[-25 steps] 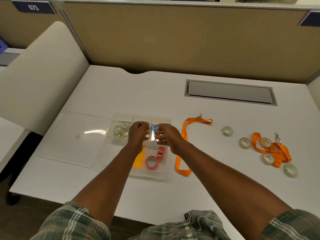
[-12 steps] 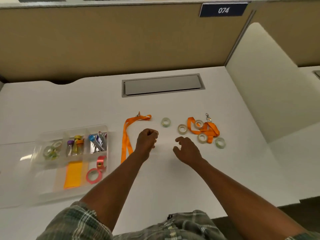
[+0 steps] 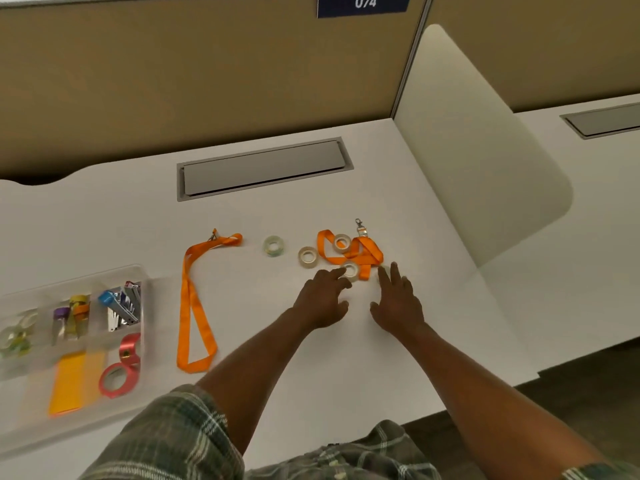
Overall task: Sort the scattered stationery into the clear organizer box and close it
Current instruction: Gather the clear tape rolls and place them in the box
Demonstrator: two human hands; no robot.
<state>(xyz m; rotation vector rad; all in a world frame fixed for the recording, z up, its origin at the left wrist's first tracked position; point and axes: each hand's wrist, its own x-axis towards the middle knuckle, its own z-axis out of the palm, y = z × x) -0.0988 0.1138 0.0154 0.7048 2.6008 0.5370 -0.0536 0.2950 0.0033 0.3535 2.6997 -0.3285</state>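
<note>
The clear organizer box [image 3: 143, 271] lies open at the left, holding tape rolls, clips, orange notes and a pink tape ring [image 3: 119, 375]. A long orange lanyard [image 3: 188, 306] lies stretched beside it. Farther right sit a greenish tape roll [image 3: 273, 245], a beige tape roll [image 3: 308, 257] and a bunched orange lanyard [image 3: 363, 254] with another roll [image 3: 342, 242] on it. My left hand [image 3: 323, 299] reaches forward, fingertips touching a small tape roll [image 3: 352, 271]. My right hand [image 3: 398, 303] is spread, fingers over a further roll that is mostly hidden.
A grey cable hatch [image 3: 263, 169] is set into the white desk [image 3: 263, 341] behind the items. A white side divider [image 3: 478, 168] rises on the right, and a tan partition wall [image 3: 207, 81] runs along the back.
My view swung right, away from the organizer. Both hands left the box and travelled right to the tape rolls by the bunched lanyard. My left hand went from a fist to extended fingers.
</note>
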